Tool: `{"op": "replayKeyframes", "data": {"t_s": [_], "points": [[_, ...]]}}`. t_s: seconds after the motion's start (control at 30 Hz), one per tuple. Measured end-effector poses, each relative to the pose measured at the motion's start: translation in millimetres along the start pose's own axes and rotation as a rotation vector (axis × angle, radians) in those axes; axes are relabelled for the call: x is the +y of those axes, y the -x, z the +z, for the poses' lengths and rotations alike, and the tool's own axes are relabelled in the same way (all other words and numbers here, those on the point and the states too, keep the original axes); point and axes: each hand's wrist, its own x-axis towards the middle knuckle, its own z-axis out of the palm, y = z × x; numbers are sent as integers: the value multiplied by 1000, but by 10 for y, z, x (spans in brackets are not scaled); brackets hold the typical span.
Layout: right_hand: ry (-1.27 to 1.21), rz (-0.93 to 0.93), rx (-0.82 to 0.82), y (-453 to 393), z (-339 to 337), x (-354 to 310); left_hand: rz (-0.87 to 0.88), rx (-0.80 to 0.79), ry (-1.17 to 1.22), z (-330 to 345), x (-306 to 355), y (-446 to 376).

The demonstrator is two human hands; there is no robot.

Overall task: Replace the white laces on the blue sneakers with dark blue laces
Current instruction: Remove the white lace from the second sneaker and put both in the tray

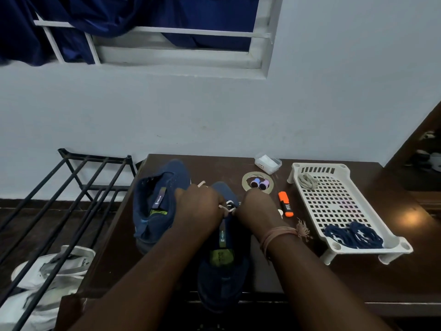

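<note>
Both my hands meet over the near blue sneaker (223, 266) — the left hand (198, 209) has its fingers curled round a strand of the white lace (228, 209), and the right hand (256, 209) pinches the same lace from the other side, just above the eyelets. A pale end of the lace pokes up behind my left knuckles. A thread band with a tassel (284, 234) circles my right wrist. The second blue sneaker (158, 201) lies just beside the first, to its left, on the dark wooden table (358, 278). Right of my hands lie an orange highlighter (285, 203) and a ring of tape (257, 182) with two small spools inside. Farther right stands a white perforated tray (343, 204) — the dark blue laces (355, 235) are bundled at its near end, a pale coil at its far end.
</note>
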Motion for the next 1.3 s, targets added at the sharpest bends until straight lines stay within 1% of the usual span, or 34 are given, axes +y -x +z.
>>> {"op": "replayKeyframes", "data": {"t_s": [0.03, 0.07, 0.1, 0.2, 0.23, 0.27, 0.3, 0.33, 0.37, 0.4, 0.43, 0.47, 0.53, 0.6, 0.63, 0.67, 0.7, 0.73, 0.77, 0.8, 0.87, 0.93, 0.97, 1.0, 1.07, 1.2, 1.3], "points": [[-2, 3, -8, -4, 0, 0, -12, 24, 50, 20, 6, 2], [3, -1, -16, -4, 0, 1, -36, 48, 174, 24, 12, -2], [9, -2, -22, -8, -2, 0, -65, 88, 399, -11, 16, -2], [22, -9, -14, -6, -19, -4, -164, 163, 1364, -210, 2, 15], [36, -11, -20, -3, -23, -3, -196, 167, 1591, -295, -35, 2], [44, -14, -26, 5, -31, -5, -211, 183, 1743, -356, -98, -5], [48, -15, -26, 9, -36, -7, -215, 204, 1840, -409, -147, -21], [43, -20, -24, 18, -43, -14, -226, 220, 1873, -418, -199, -33], [34, -17, -27, 19, -41, -15, -263, 222, 1853, -409, -244, -57], [23, -13, -27, 17, -38, -17, -318, 213, 1726, -377, -270, -71], [16, -9, -27, 13, -27, -20, -343, 192, 1496, -317, -279, -74], [9, -9, -26, 19, -23, -29, -308, 165, 1222, -224, -291, -64], [21, -12, -9, 21, -7, -28, -139, 41, 746, -38, -278, -18], [40, -10, 15, 23, 11, -15, 11, -94, 403, 105, -247, 26], [49, -8, 11, 22, 22, -10, 47, -96, 288, 143, -223, 34], [51, -12, 7, 26, 28, -11, 74, -53, 204, 168, -209, 47], [55, -12, 4, 21, 30, -13, 96, 24, 156, 180, -201, 33], [56, -16, 5, 15, 30, -11, 109, 105, 168, 172, -191, 17], [59, -16, -1, 6, 31, -7, 97, 168, 255, 145, -175, 1], [63, -20, -10, -3, 28, -2, 66, 214, 413, 97, -165, -3], [67, -26, -23, -22, 26, 7, -42, 250, 880, -63, -158, -12], [67, -21, -26, -27, 19, 2, -139, 224, 1371, -260, -176, -8], [59, -22, -27, -27, 17, 0, -149, 216, 1552, -343, -201, -6], [56, -23, -28, -28, 18, -3, -147, 228, 1671, -408, -243, -9], [46, -20, -23, -31, 34, -2, -159, 308, 1789, -496, -337, -23], [47, -27, -11, -22, 36, -2, -184, 526, 1899, -562, -473, -60], [61, -31, -18, 10, 29, 0, -144, 620, 2108, -653, -578, -82]]}}
